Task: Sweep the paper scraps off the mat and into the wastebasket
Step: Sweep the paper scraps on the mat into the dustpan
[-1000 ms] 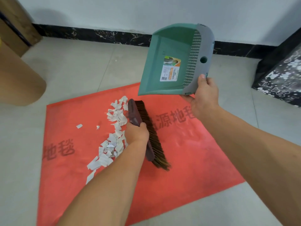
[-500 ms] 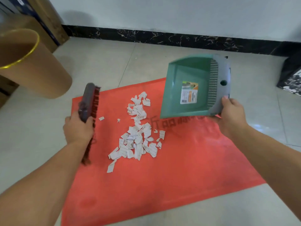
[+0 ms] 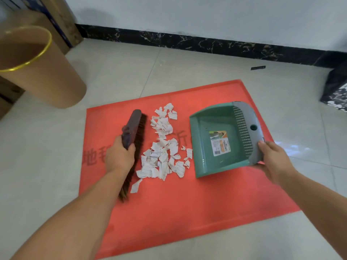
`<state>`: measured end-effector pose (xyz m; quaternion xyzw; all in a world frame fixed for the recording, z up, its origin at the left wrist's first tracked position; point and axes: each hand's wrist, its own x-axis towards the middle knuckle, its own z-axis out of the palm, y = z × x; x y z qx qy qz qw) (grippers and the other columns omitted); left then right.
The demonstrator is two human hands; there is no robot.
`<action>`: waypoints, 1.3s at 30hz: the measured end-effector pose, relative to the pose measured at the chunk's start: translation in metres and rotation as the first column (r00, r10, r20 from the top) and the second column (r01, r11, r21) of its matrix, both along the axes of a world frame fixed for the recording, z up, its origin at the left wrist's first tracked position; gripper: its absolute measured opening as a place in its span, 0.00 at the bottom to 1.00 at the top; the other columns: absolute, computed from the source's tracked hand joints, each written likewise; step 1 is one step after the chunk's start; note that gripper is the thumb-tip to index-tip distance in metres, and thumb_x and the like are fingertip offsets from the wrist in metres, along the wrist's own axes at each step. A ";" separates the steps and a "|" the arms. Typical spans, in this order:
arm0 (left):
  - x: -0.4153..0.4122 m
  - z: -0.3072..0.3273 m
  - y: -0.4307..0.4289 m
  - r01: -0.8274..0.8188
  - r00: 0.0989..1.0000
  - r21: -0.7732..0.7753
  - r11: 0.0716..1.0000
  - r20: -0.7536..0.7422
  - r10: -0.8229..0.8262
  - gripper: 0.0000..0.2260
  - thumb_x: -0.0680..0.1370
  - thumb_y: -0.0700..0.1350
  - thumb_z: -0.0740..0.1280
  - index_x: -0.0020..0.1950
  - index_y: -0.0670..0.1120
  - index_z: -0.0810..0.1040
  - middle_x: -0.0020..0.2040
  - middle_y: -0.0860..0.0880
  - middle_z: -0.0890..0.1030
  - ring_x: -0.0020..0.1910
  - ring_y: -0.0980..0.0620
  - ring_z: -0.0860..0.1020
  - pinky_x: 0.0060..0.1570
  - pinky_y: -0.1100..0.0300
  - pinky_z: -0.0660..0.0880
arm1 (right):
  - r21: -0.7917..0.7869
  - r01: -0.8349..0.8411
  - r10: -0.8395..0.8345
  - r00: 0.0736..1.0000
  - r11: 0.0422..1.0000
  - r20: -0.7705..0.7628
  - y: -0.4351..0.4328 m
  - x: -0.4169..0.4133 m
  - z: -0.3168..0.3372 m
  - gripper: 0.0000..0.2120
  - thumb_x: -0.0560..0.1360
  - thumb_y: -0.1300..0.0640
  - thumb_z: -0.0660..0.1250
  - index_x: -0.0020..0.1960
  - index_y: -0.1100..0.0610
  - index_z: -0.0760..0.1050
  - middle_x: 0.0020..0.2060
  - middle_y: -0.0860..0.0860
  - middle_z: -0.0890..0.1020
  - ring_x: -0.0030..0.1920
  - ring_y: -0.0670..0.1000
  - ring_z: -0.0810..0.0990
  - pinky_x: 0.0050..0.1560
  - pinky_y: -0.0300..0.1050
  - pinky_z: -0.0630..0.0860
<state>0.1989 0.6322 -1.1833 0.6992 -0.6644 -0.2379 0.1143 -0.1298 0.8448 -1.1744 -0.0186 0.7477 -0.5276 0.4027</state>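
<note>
Left hand (image 3: pixel 120 156) grips the brush (image 3: pixel 134 132); right hand (image 3: pixel 272 158) pinches the dustpan (image 3: pixel 221 139). The paper scraps (image 3: pixel 165 145) between them look feather-light and likely to scatter.

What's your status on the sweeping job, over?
Left hand grips brush, right hand holds dustpan. Paper scraps piled between them on mat. Nothing blocks the sweep.

floor (image 3: pixel 187 68): pale glossy tiles.
mat (image 3: pixel 187 212): red, flat on the tiles, with faint dark characters printed on it.
paper scraps (image 3: pixel 163 152): white lined bits in a loose strip on the middle of the mat.
brush (image 3: pixel 136 128): over the mat, just left of the scraps, bristles toward them.
dustpan (image 3: pixel 202 143): green, over the mat's right part, open lip toward the scraps.
wastebasket (image 3: pixel 47 81): tan, gold-rimmed, on the tiles off the mat's far left corner.
black bag (image 3: pixel 336 91): on the tiles, far right.
</note>
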 end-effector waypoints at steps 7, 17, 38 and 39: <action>0.011 0.003 -0.013 -0.069 0.992 0.041 0.997 0.110 0.064 0.15 0.78 0.45 0.65 0.62 0.42 0.70 0.54 0.35 0.79 0.54 0.34 0.76 0.51 0.49 0.71 | 0.056 0.008 -0.011 0.998 0.998 0.062 0.003 0.001 -0.016 0.09 0.83 0.56 0.60 0.52 0.61 0.74 0.50 0.60 0.82 0.48 0.59 0.82 0.46 0.58 0.81; -0.034 0.002 -0.021 0.056 0.998 -0.106 0.993 -0.024 -0.059 0.11 0.76 0.45 0.66 0.58 0.45 0.73 0.51 0.40 0.80 0.50 0.37 0.77 0.47 0.50 0.72 | 0.107 -0.046 0.043 0.999 0.993 0.029 -0.004 -0.007 -0.025 0.13 0.78 0.60 0.69 0.58 0.66 0.72 0.47 0.60 0.81 0.43 0.58 0.83 0.34 0.49 0.84; -0.086 -0.015 -0.115 0.588 0.768 0.064 0.806 0.267 -0.582 0.17 0.75 0.43 0.69 0.64 0.50 0.73 0.57 0.43 0.80 0.56 0.38 0.77 0.53 0.48 0.73 | 0.095 -0.022 0.025 0.999 0.995 -0.035 0.005 -0.022 -0.044 0.14 0.76 0.52 0.72 0.55 0.57 0.72 0.50 0.58 0.82 0.43 0.57 0.85 0.37 0.49 0.81; -0.078 -0.012 -0.113 0.610 0.748 0.094 0.787 0.261 -0.610 0.17 0.75 0.43 0.69 0.64 0.49 0.73 0.57 0.43 0.80 0.56 0.38 0.77 0.53 0.49 0.73 | 0.085 -0.021 0.023 1.000 0.996 -0.021 0.005 -0.023 -0.043 0.14 0.76 0.53 0.72 0.56 0.59 0.73 0.50 0.58 0.83 0.43 0.57 0.85 0.37 0.49 0.81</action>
